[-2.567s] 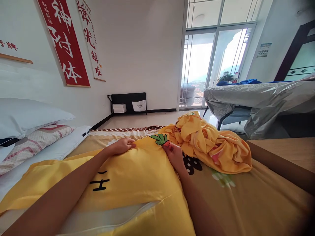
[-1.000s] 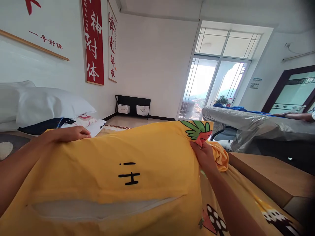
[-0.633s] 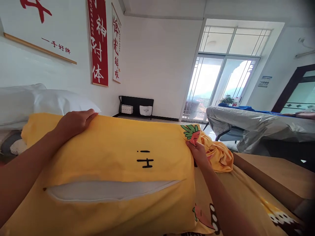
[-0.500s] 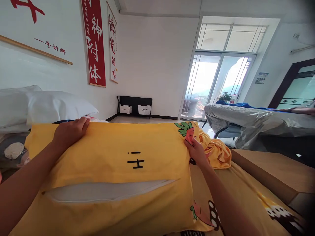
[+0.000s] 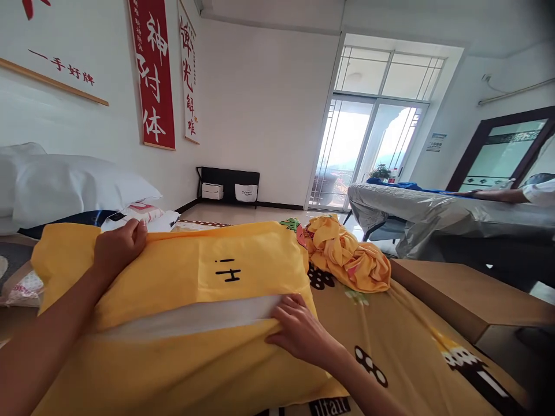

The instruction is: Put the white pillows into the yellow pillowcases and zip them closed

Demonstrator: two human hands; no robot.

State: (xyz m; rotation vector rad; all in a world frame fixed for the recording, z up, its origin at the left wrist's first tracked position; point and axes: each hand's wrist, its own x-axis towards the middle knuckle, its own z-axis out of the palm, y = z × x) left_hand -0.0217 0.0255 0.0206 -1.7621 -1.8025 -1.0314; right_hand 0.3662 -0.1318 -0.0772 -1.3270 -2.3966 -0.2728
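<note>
Touching pillowcase slit (image 5: 203,318), right hand (image 5: 299,328) shifted

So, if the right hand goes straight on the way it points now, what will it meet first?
The right hand would likely meet the white cloth insert showing through the slit of the yellow cloth pillowcase; depth there is unclear.

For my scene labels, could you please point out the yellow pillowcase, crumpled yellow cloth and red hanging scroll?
Yellow pillowcase (image 5: 182,277), head view: upper middle of the fabric.
Crumpled yellow cloth (image 5: 349,255), head view: middle of the heap.
Red hanging scroll (image 5: 154,75), head view: middle of its visible length.
</note>
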